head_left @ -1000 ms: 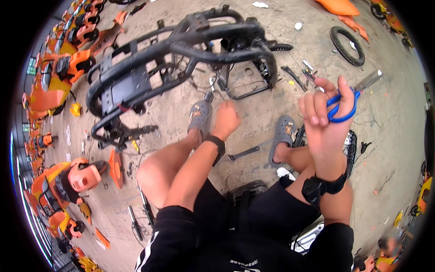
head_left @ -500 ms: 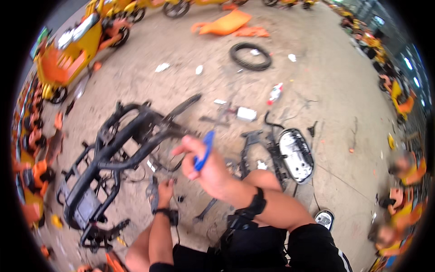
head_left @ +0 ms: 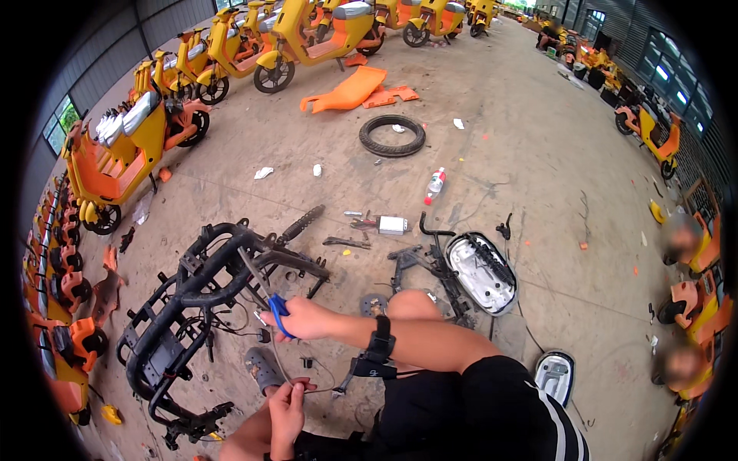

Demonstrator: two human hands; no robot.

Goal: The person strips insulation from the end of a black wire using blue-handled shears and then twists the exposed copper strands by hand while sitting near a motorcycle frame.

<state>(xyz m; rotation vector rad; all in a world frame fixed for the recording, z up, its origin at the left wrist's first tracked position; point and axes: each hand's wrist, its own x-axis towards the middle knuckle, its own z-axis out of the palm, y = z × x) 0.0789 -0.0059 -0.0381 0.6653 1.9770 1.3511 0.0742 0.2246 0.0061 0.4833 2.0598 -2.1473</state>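
My right hand (head_left: 306,320) is closed around the blue handles of a pair of scissors (head_left: 278,313), beside the black scooter frame (head_left: 201,288) lying on the floor at the left. The scissors' blades are hard to make out. Below it, my left hand (head_left: 288,409) pinches a thin grey cable (head_left: 281,367) between thumb and fingers. From there the cable curves up past the scissors toward the frame; whether the blades touch it I cannot tell. Thin dark wires (head_left: 231,323) hang inside the frame near my right fingertips.
A white-and-black oval cover (head_left: 483,275) and black brackets (head_left: 407,265) lie right of my knee. Farther off are a boxy silver-and-white part (head_left: 392,224), a plastic bottle (head_left: 436,186), a tyre (head_left: 392,137) and an orange panel (head_left: 350,92). Yellow scooters (head_left: 307,46) line the back and left.
My right hand, with the scissors, has moved left and down toward the frame. My left hand has come nearer to me and now shows the cable in its fingers. The view has tilted up.
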